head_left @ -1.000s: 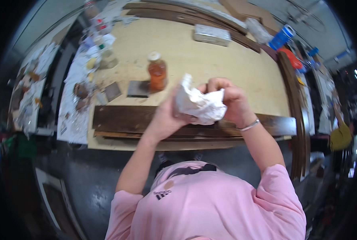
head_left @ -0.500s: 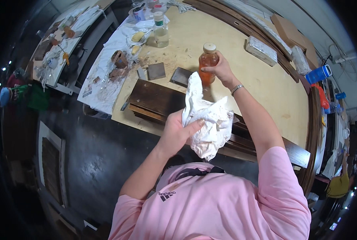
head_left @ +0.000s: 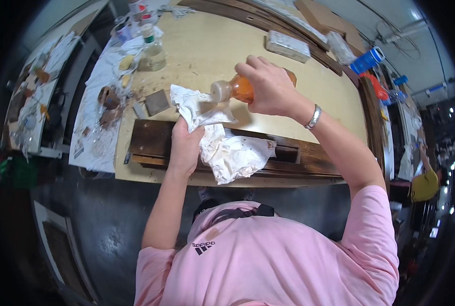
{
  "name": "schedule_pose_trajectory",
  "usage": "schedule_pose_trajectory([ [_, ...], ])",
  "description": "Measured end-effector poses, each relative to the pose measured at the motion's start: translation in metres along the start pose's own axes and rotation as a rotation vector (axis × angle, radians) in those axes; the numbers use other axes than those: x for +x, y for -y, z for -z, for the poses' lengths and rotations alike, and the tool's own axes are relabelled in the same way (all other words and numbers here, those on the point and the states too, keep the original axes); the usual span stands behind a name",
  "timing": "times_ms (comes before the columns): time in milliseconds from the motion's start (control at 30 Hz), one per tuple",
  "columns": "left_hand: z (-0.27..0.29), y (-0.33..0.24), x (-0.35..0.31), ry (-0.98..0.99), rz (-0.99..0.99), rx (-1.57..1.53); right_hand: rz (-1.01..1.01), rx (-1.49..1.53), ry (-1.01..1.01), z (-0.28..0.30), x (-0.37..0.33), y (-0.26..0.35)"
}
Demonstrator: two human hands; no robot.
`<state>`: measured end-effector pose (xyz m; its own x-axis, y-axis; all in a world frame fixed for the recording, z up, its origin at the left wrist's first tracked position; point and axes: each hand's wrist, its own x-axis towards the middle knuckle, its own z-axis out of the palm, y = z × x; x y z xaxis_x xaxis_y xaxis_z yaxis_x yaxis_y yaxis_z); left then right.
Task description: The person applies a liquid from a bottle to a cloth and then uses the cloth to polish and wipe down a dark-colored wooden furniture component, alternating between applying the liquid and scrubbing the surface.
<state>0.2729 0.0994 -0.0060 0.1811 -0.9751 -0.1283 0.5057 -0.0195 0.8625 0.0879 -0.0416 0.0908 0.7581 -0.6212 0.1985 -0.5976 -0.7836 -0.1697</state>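
Note:
My right hand [head_left: 273, 86] is wrapped round a clear bottle of amber liquid [head_left: 242, 88], tipped on its side with its pale top pointing left. That top is at the edge of a crumpled white rag [head_left: 199, 104] gripped in my left hand [head_left: 185, 140]. A brownish stain shows on the rag beside the bottle's mouth. More of the white cloth [head_left: 232, 158] hangs to the right of my left hand, over dark brown wooden boards [head_left: 153, 137] stacked along the table's near edge.
A bottle of clear liquid [head_left: 153, 56] stands at the table's far left, near a stained white sheet [head_left: 92, 112]. A dark square pad [head_left: 157, 102] lies behind the boards. A pale wrapped block [head_left: 287, 46] and long dark mouldings [head_left: 258, 20] line the far side.
The amber bottle has been lifted off the table and tipped from upright to lying leftward. My left hand has carried the rag left and up to its mouth. The view has shifted.

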Motion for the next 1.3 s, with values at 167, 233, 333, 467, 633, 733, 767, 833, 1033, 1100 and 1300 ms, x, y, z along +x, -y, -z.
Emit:
schedule_pose_trajectory([
  [167,-0.015,0.008,0.005,0.093,0.049,-0.029,0.027,-0.19,0.055,0.008,-0.016,-0.006],
  [233,-0.017,0.011,0.006,0.105,0.034,0.019,0.021,-0.301,0.112,0.012,-0.019,-0.006],
  [333,-0.016,0.016,0.007,0.132,0.003,0.066,0.044,-0.348,0.062,0.011,-0.025,-0.008],
  [467,-0.013,0.023,0.009,0.151,-0.012,0.132,0.015,-0.369,0.054,0.01,-0.029,-0.011],
  [633,-0.015,0.014,-0.001,0.117,-0.078,0.18,-0.1,-0.183,0.026,-0.008,-0.027,-0.032],
  [733,-0.004,-0.005,-0.011,0.029,-0.115,0.289,-0.333,0.206,-0.039,-0.018,-0.018,-0.052],
  [767,0.003,-0.013,-0.012,0.028,-0.181,0.343,-0.353,0.204,-0.039,-0.025,-0.015,-0.062],
  [833,0.013,-0.03,-0.018,0.016,-0.295,0.415,-0.478,0.551,-0.216,-0.052,-0.013,-0.082],
  [1033,0.009,-0.036,-0.027,0.032,-0.384,0.541,-0.613,0.635,-0.348,-0.108,-0.034,-0.106],
  [1100,0.0,-0.033,-0.03,0.095,-0.362,0.592,-0.659,0.571,-0.31,-0.103,-0.036,-0.105],
  [1300,-0.041,-0.01,-0.023,0.278,-0.261,0.74,-0.582,0.366,-0.108,-0.033,-0.17,-0.135],
])
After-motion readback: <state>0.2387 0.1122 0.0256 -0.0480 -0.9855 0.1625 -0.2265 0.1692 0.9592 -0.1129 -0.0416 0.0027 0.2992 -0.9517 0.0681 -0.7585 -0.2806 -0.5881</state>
